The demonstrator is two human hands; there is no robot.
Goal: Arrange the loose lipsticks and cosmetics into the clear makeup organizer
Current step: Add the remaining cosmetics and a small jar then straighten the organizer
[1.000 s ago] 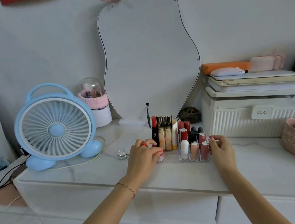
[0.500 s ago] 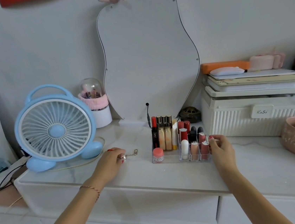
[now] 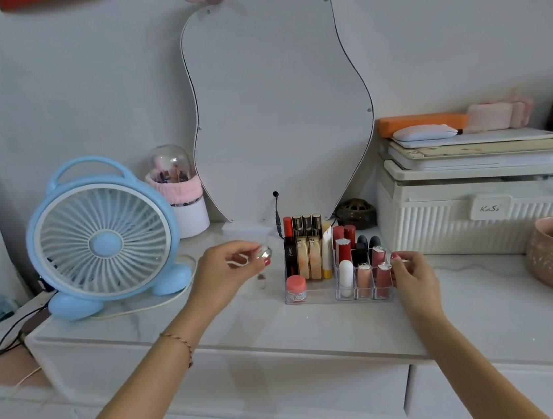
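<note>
**Head view: left hand carries a small shiny piece, organizer lies to its right**

Head cam shows our left hand (image 3: 232, 269) raised just above the white marble-look worktop (image 3: 484, 292), thumb and fingertips pinched shut on a small round clear-and-silver cosmetic piece (image 3: 265, 254), w/ a tiny chain or charm dangling under it. What it is exactly, we can't tell; too small.

Key relation: the clear acrylic makeup organizer (image 3: 313, 300) sits to the right of that hand and slightly nearer us, close but not touching. So the move, as we judge it, is a short carry rightward. Left hand is the nearer one to the open front-left tray, where a small pink-lidded round jar (image 3: 296, 288) stands w/ bare floor beside it.

Our right hand (image 3: 412, 278) rests against the organizer's right end, fingers curled on its wall, prob. steadying it; it grips nothing else.

Organizer contents all stand upright, long axes vertical: tall red and gold-capped tubes (image 3: 307, 247) in the back-left bay, short pink and red lipsticks (image 3: 371, 267) in the small square cells at right. Walls are hard, slick, see-through plastic; tubes glossy. The held piece is smooth and reflective, likely slippery. Cells at right look full.
</note>
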